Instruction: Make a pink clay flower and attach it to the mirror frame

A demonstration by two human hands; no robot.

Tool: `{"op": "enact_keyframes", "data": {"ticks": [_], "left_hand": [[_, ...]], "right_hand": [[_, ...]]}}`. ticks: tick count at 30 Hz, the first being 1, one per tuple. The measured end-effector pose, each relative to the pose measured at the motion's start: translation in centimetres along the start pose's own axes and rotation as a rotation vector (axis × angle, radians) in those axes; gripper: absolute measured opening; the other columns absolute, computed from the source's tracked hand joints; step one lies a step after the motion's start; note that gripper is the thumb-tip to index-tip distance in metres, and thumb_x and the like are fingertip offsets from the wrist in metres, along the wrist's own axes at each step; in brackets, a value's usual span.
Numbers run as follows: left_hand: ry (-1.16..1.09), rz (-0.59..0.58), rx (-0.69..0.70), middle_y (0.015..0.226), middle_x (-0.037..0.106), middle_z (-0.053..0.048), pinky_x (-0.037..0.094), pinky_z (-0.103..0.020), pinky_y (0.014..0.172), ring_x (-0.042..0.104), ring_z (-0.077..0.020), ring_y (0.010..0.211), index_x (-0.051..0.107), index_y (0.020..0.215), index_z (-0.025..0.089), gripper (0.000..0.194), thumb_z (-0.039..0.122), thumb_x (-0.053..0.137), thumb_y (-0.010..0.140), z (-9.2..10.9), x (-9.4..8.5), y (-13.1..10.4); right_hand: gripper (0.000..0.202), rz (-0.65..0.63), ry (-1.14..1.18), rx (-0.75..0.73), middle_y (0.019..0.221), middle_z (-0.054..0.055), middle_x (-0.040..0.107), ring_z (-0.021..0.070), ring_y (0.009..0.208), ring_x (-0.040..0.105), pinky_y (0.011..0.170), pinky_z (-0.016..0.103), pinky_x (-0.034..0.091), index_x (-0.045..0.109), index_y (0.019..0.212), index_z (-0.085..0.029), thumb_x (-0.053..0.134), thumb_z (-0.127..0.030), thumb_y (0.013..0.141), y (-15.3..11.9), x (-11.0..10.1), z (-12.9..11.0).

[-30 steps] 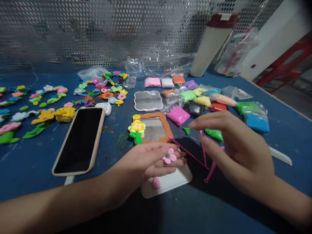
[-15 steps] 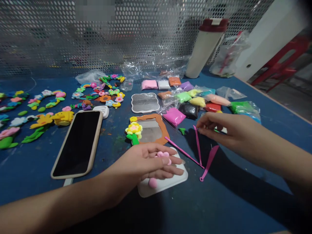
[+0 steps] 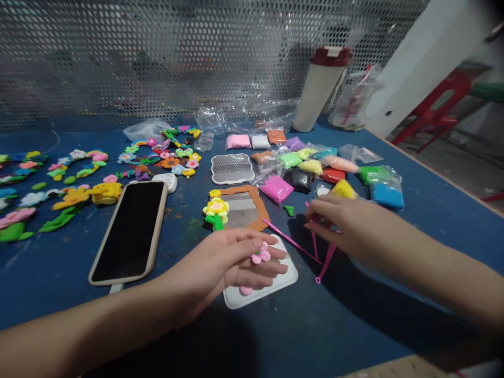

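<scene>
**Pink clay flower held on the fingers while the other hand reached for a tool**

Pink clay flower point(image 3: 261, 255), small, soft and five-petalled with a green dot at its centre, lay on the fingers of the left hand point(image 3: 228, 262). Those fingers were stretched out nearly flat and close together, palm up, cradling rather than pinching, just above a white plastic tray point(image 3: 283, 281) that carried a small pink clay ball point(image 3: 246, 290) near its front edge.

The right hand point(image 3: 346, 226) was down at the pink sculpting tools point(image 3: 321, 260), thin, smooth plastic sticks lying crossed on the blue table point(image 3: 354, 325). Its fingertips were drawn together at the far end of one stick; whether they had actually closed on it could not be told.

By the look of it, the step in hand was fetching a tool to detail the flower. The next move would call for a light, steady touch, since the clay looked easily dented.

Just beyond the left hand lay a little mirror point(image 3: 242, 209) in a wavy orange clay frame with a yellow flower on its left side. To the left lay a dark phone point(image 3: 128, 231) in a beige case, and farther right a cluster of clay packets point(image 3: 311, 168) in crinkly clear wrap.
</scene>
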State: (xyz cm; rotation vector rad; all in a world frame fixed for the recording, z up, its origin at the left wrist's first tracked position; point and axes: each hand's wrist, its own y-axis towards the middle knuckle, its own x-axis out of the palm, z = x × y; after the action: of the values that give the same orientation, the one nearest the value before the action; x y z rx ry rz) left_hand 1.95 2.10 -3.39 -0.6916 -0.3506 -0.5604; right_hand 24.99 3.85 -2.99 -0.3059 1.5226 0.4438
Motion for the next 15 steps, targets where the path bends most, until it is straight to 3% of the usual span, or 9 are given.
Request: {"op": "enact_keyframes", "data": {"ticks": [1,7,12,15], "left_hand": [[-0.010,-0.001,0.012,0.076,0.065,-0.006,0.048,-0.025,0.070,0.063,-0.0156,0.076,0.064,0.084,0.012,0.018,0.029,0.062,0.081,0.0,0.0,0.0],[-0.055,0.035,0.055,0.103,0.068,-0.016,0.049,-0.027,0.082,0.066,-0.0190,0.092,0.065,0.095,0.008,0.028,0.029,0.046,0.091,0.3,0.0,0.0],[-0.063,0.046,0.058,0.107,0.068,-0.018,0.049,-0.029,0.086,0.066,-0.0217,0.095,0.065,0.098,0.006,0.030,0.029,0.046,0.091,0.1,-0.2,0.1],[-0.087,0.052,0.072,0.110,0.067,-0.020,0.049,-0.030,0.088,0.066,-0.0227,0.097,0.064,0.100,0.005,0.030,0.026,0.044,0.092,0.0,-0.2,0.1]], "right_hand": [[0.011,-0.069,-0.096,0.003,0.073,0.005,0.063,0.0164,0.060,0.059,0.047,0.025,0.031,0.058,0.076,-0.017,0.052,-0.020,0.084,0.3,0.2,-0.7],[0.023,-0.121,-0.194,0.016,0.068,0.012,0.061,0.0212,0.054,0.058,0.045,0.030,0.026,0.059,0.077,-0.011,0.038,-0.006,0.084,1.3,0.7,-2.5],[0.023,-0.198,-0.113,0.039,0.070,0.012,0.062,0.0189,0.056,0.057,0.046,0.029,0.027,0.058,0.071,-0.012,0.038,-0.004,0.079,1.9,0.0,-2.2],[0.017,-0.250,0.022,0.085,0.060,0.006,0.058,0.0158,0.050,0.052,0.044,0.028,0.028,0.054,0.065,-0.016,0.043,-0.010,0.076,2.6,-0.8,-1.6]]}}
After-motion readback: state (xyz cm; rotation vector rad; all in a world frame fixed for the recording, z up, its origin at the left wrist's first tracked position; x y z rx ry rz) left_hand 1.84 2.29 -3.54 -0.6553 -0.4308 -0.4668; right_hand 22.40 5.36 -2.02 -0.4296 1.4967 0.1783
